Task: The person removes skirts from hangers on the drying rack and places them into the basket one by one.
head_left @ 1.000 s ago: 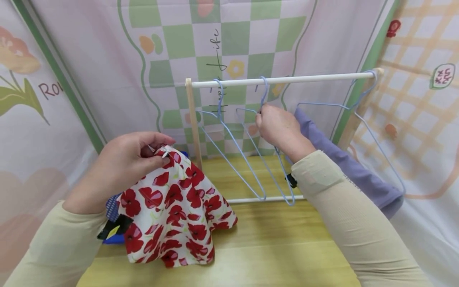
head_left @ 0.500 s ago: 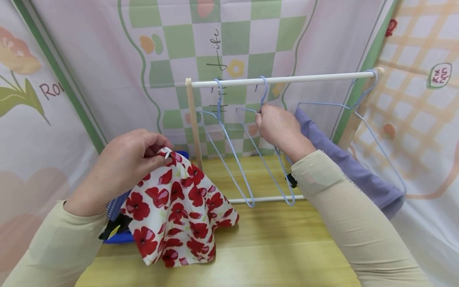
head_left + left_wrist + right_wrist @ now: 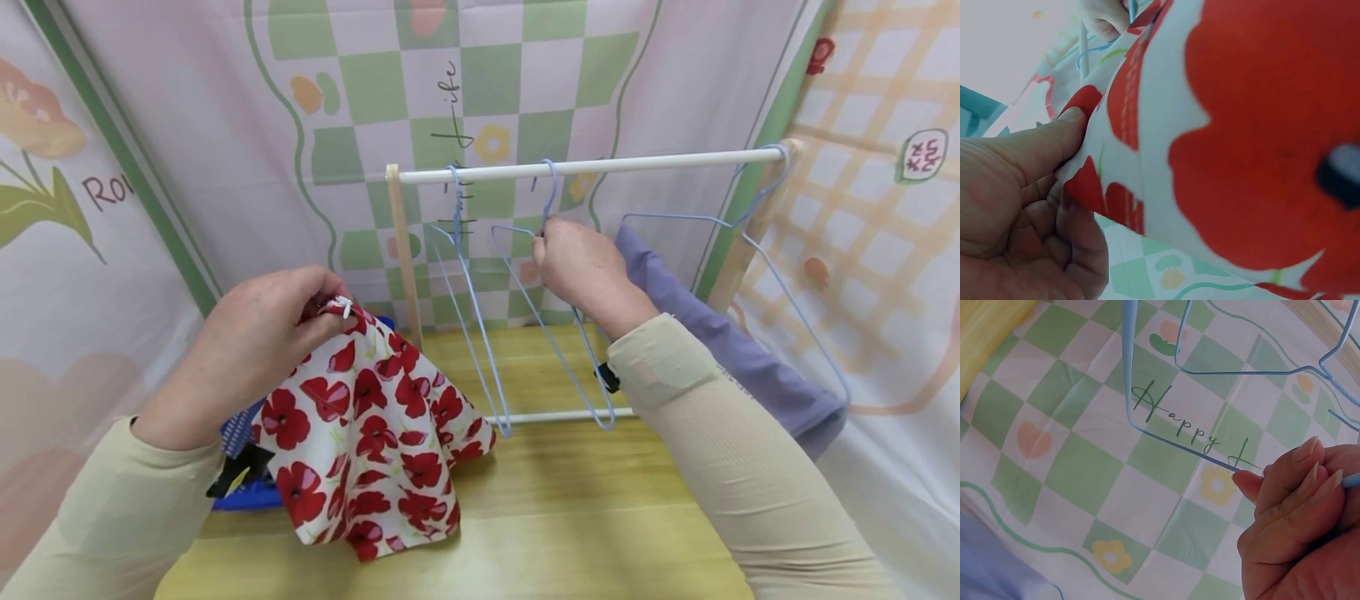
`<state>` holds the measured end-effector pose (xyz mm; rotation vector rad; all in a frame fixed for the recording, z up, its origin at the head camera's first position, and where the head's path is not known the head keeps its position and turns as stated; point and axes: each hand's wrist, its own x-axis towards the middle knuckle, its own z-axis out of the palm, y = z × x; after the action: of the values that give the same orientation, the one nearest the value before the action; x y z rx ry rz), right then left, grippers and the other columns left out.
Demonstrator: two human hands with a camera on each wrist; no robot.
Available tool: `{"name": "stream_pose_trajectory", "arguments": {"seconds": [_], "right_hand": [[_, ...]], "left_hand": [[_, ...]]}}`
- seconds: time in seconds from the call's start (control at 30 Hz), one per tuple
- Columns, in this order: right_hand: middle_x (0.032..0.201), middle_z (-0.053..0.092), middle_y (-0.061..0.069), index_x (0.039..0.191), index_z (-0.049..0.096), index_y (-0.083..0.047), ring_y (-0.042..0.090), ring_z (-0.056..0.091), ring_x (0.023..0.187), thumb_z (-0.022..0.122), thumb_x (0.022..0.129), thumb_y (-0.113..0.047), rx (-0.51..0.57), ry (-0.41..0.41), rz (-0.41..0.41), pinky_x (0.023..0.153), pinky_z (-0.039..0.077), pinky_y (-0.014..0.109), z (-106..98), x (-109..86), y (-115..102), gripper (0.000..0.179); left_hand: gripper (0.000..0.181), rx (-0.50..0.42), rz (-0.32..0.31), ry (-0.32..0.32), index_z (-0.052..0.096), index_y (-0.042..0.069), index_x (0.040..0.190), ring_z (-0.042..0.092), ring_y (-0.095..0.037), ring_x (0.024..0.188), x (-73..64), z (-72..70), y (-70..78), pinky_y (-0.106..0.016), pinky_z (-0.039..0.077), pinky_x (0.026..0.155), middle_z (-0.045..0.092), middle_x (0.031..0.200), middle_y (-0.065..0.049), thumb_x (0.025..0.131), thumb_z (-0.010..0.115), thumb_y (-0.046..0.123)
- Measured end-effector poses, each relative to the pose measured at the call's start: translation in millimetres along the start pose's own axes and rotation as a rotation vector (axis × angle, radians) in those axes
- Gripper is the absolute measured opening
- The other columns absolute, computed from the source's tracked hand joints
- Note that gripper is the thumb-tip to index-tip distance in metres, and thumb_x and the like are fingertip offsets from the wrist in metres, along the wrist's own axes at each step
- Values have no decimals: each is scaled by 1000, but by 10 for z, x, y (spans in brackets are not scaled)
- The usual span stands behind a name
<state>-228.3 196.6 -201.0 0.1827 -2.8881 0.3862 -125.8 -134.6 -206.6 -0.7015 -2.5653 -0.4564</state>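
Observation:
My left hand [image 3: 251, 346] pinches the top edge of a white garment with red poppies [image 3: 375, 433], by a small white tie or bow. The cloth hangs in folds, its lower part near the table; whether it is a skirt or another kind I cannot tell. In the left wrist view, thumb and curled fingers grip a stitched edge. My right hand [image 3: 588, 267] grips a light blue wire hanger [image 3: 555, 185] just below its hook, which is still over the rail. Left of it, a second blue hanger [image 3: 457, 208] hangs bare.
A white rail [image 3: 660, 163] on wooden posts spans the back, with a lower white bar [image 3: 555, 417]. A purple garment [image 3: 712, 342] hangs on a hanger at the right. Behind the poppy cloth, a blue container [image 3: 251, 498] and blue patterned cloth [image 3: 240, 429] partly show.
The bare left hanger has turned on the rail, its near lower corner swinging left. My left hand and the poppy garment have shifted slightly. The right hand has kept its grip and place.

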Motion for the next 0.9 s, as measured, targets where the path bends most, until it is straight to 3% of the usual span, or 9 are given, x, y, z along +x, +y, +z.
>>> {"name": "stream_pose_trajectory", "arguments": {"seconds": [0.2, 0.3, 0.53, 0.77, 0.9], "right_hand": [[112, 69, 16, 113, 62, -6, 36, 62, 94, 32, 106, -24, 6, -1, 0, 83, 53, 57, 18, 13, 1, 36], [111, 69, 17, 113, 62, -6, 36, 62, 94, 32, 106, -24, 9, 0, -5, 84, 52, 57, 18, 15, -2, 36], [110, 69, 17, 112, 62, -5, 35, 62, 94, 31, 106, -23, 7, 4, -12, 85, 52, 57, 18, 11, 3, 36], [109, 69, 17, 113, 62, -5, 35, 62, 93, 32, 106, -22, 7, 9, -22, 84, 52, 56, 18, -3, -8, 36], [109, 69, 16, 113, 62, -5, 34, 61, 92, 32, 106, -22, 9, 9, -23, 83, 53, 56, 17, -9, -18, 36]], "left_hand": [[17, 40, -2, 60, 71, 7, 111, 60, -27, 87, 12, 13, 23, -44, 49, 80, 75, 93, -7, 96, 77, 13], [21, 29, -3, 87, 69, 4, 117, 63, -27, 89, 23, 31, 40, -48, 55, 84, 74, 98, -10, 99, 73, 13], [40, 51, -59, 115, 56, -2, 135, 69, -28, 90, 23, 91, 69, -50, 62, 80, 70, 110, -16, 101, 70, 15], [47, 37, 20, 230, 44, 0, 138, 73, -34, 85, 4, 181, -11, -52, 64, 75, 69, 110, -21, 100, 70, 10], [43, -14, 50, 224, 40, 8, 131, 73, -32, 84, -14, 195, -55, -50, 64, 70, 66, 105, -16, 100, 70, 8]]}}
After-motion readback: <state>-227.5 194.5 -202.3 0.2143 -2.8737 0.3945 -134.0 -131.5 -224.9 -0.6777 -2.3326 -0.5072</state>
